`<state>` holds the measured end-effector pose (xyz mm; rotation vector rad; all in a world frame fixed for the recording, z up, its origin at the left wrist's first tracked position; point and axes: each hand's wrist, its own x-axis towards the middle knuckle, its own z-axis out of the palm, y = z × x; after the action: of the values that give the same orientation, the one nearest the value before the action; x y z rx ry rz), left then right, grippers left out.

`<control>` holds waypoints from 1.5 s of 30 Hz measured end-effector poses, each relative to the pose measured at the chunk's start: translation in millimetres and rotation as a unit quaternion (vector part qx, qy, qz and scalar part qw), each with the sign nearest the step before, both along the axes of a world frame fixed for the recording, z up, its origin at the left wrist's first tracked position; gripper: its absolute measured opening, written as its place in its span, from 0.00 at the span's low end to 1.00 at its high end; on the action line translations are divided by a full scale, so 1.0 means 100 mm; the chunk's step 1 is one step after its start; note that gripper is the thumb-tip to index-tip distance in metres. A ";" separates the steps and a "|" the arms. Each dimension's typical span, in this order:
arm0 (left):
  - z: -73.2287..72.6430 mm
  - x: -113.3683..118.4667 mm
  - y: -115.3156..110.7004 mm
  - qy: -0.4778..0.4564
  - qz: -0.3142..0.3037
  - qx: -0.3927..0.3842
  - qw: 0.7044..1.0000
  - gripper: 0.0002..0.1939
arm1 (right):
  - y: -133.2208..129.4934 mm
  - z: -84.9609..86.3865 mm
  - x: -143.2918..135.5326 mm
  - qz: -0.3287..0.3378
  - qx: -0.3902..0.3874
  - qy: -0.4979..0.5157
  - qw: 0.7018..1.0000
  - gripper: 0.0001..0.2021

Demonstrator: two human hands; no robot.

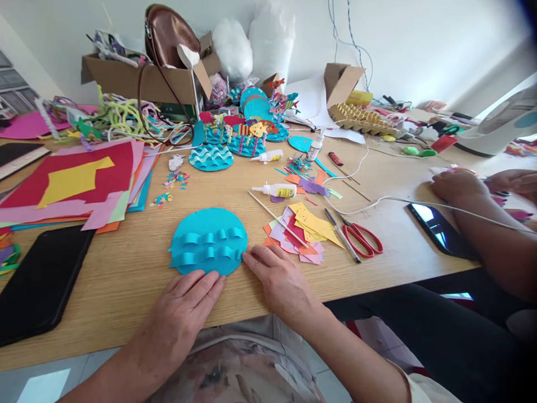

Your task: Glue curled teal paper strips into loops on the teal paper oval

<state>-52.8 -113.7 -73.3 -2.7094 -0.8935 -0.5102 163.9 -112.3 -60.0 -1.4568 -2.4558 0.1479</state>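
A blue paper oval (pixel 210 224) lies on the wooden table, with two rows of raised, looped blue strips across it. My left hand (pixel 184 305) rests at its lower edge, fingers stretched out and lying flat. At the oval's right edge, my right hand (pixel 279 274) touches the end of a strip; its fingers are bent and pressed together, and whatever may be between them is too small to make out. Right of the oval, a white stick (pixel 277 218) lies across coloured paper scraps (pixel 316 224).
Red scissors (pixel 363 238) and a pen (pixel 343 236) lie right of the scraps. Glue bottles (pixel 279 191) stand or lie beyond. Coloured sheets (pixel 25 182) and a black phone (pixel 39 280) are left. Another person's hands (pixel 459 184) are at right, near a second phone (pixel 440 229).
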 end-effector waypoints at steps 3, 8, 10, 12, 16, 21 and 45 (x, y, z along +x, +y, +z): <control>0.00 -0.01 -0.01 0.000 0.001 -0.011 1.000 0.22 | 0.01 -0.05 0.05 -0.025 0.014 0.105 0.994 0.17; -0.02 -0.05 -0.07 -0.037 0.001 -0.036 0.999 0.22 | 0.00 -0.09 0.10 -0.062 0.042 0.225 0.971 0.14; 0.02 -0.09 -0.07 -0.047 -0.002 -0.047 0.998 0.21 | -0.01 -0.08 0.12 -0.081 0.053 0.238 0.966 0.13; 0.09 -0.18 -0.02 -0.046 0.002 -0.059 0.997 0.19 | -0.02 -0.04 0.13 -0.093 0.052 0.244 0.964 0.12; 0.34 -0.45 0.20 -0.083 0.074 -0.079 0.991 0.15 | -0.04 0.04 0.19 -0.104 0.043 0.247 0.962 0.11; 0.48 -0.60 0.34 -0.093 0.128 -0.151 0.976 0.14 | -0.11 0.10 0.13 -0.090 0.036 0.252 0.963 0.10; 0.33 -0.41 0.87 0.059 0.086 -0.335 0.937 0.45 | -0.20 0.00 -0.37 0.040 0.028 0.148 0.988 0.13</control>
<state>-93.5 -27.0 -40.0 -3.1433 -1.4708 0.0137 127.1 -132.4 -60.2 -1.2153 -2.2579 0.2872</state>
